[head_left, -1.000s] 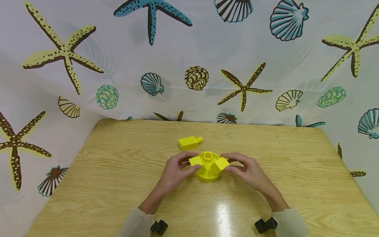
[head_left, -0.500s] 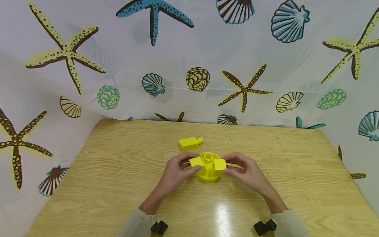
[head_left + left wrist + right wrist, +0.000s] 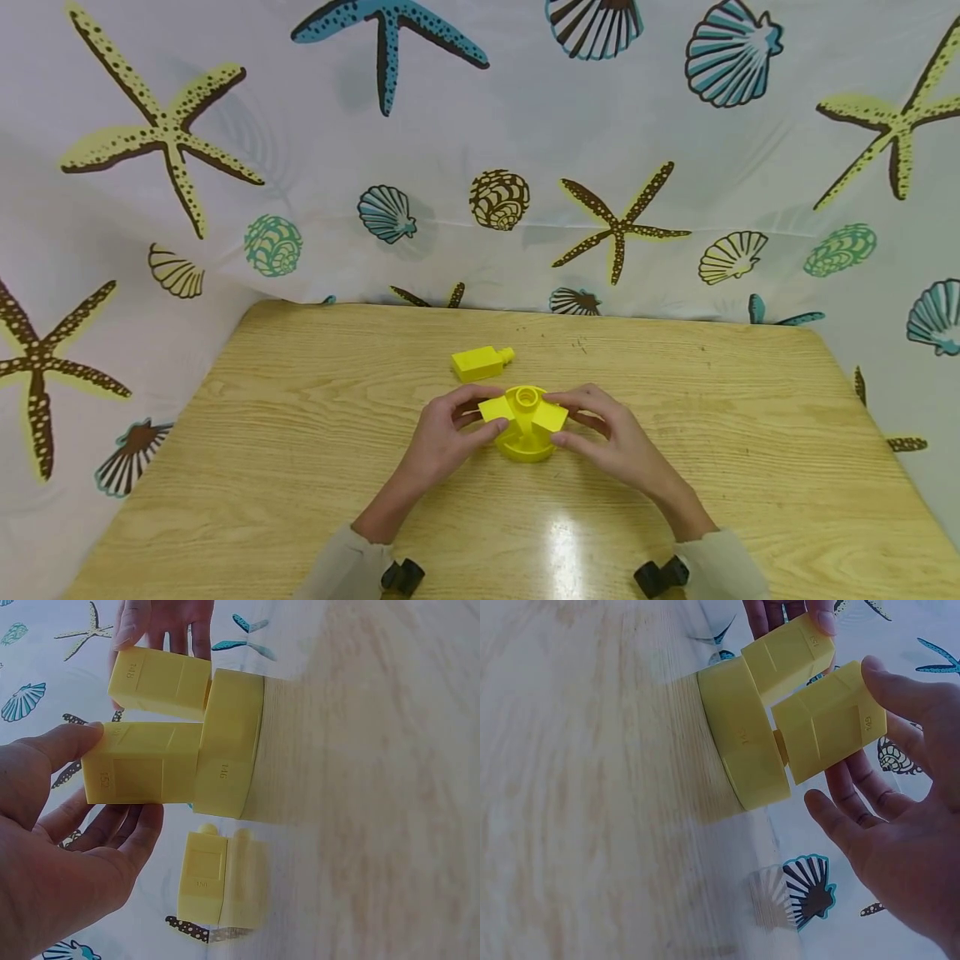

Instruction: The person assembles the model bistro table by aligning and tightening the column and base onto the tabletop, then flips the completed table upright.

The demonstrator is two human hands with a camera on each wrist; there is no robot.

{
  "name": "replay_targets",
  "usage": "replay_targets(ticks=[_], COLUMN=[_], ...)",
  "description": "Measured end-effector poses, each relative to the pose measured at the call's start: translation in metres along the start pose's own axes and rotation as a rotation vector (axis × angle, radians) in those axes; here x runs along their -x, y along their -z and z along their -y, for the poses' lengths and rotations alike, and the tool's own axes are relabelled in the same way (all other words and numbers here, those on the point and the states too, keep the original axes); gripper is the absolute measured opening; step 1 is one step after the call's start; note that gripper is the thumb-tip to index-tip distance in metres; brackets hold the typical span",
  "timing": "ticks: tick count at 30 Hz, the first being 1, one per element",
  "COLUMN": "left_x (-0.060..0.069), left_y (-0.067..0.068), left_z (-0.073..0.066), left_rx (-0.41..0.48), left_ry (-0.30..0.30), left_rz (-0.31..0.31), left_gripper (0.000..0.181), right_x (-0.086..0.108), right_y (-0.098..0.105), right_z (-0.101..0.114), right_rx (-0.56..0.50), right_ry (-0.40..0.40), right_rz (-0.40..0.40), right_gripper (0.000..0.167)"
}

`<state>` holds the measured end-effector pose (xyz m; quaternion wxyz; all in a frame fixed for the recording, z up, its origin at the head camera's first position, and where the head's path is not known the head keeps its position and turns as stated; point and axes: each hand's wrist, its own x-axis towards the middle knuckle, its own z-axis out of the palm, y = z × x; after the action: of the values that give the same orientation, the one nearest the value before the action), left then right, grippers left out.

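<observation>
A round yellow base [image 3: 525, 454] with sockets stands on the table. My left hand [image 3: 447, 433] grips one yellow block [image 3: 142, 769], which stands upright against the base with no gap seen. My right hand [image 3: 611, 429] pinches a second yellow block [image 3: 829, 724] between thumb and fingers. In the right wrist view this block leans a little, and a short stretch of its peg [image 3: 781, 747] shows between it and the base. At the base's far side an open round socket [image 3: 527, 397] is visible. The blocks' lower ends are hidden in the head view.
Behind the base, a third yellow block [image 3: 478, 363] with a round knob lies on its side on the wooden table [image 3: 315, 467]. A white cloth [image 3: 450, 125] printed with starfish and shells hangs along the back and sides.
My right hand has moved inward to the left, and the block in it has turned and come closer over the base. The left hand and its block stay in place.
</observation>
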<state>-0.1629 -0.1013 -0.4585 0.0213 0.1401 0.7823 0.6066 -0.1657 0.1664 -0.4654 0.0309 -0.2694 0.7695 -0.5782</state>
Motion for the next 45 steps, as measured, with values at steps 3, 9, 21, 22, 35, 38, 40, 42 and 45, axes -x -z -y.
replay_targets(ticks=[3, 9, 21, 22, 35, 38, 40, 42, 45], left_x=[-0.0004, -0.0010, -0.0007, -0.0006, 0.0007, 0.0004, 0.0004, 0.0004, 0.0001], left_y=[0.0004, 0.0009, 0.0003, 0.0005, 0.0015, 0.0011, 0.0009, 0.0008, 0.0007], left_z=[0.0003, 0.0005, -0.0018, -0.0017, 0.0005, 0.0008, 0.0009, 0.0008, 0.0008], left_rx=[0.007, 0.002, 0.009, 0.008, 0.009, 0.011, 0.011, 0.009, 0.008], left_ry=[-0.009, -0.018, 0.009, 0.011, -0.025, -0.024, -0.025, -0.023, -0.023], left_rz=[0.007, 0.007, 0.002, 0.003, 0.007, 0.005, 0.003, 0.001, 0.002], left_gripper=[0.035, 0.036, 0.034, 0.034, 0.035, 0.035, 0.036, 0.035, 0.036], right_x=[-0.0015, -0.0073, -0.0083, -0.0081, -0.0090, -0.0090, -0.0089, -0.0090, -0.0095], right_y=[-0.0007, -0.0016, 0.0050, 0.0054, 0.0024, 0.0028, 0.0034, 0.0035, 0.0024], right_z=[0.0017, 0.0078, 0.0061, 0.0061, 0.0032, 0.0047, 0.0061, 0.0065, 0.0059], right_rx=[0.026, 0.086, -0.069, -0.085, -0.066, -0.038, -0.029, -0.022, -0.006], right_ry=[-0.007, -0.010, -0.051, -0.052, -0.071, -0.072, -0.073, -0.078, -0.092], right_rz=[0.005, 0.027, 0.079, 0.089, 0.046, 0.029, 0.020, 0.005, -0.029], right_gripper=[0.043, 0.047, 0.045, 0.045, 0.044, 0.041, 0.040, 0.038, 0.036])
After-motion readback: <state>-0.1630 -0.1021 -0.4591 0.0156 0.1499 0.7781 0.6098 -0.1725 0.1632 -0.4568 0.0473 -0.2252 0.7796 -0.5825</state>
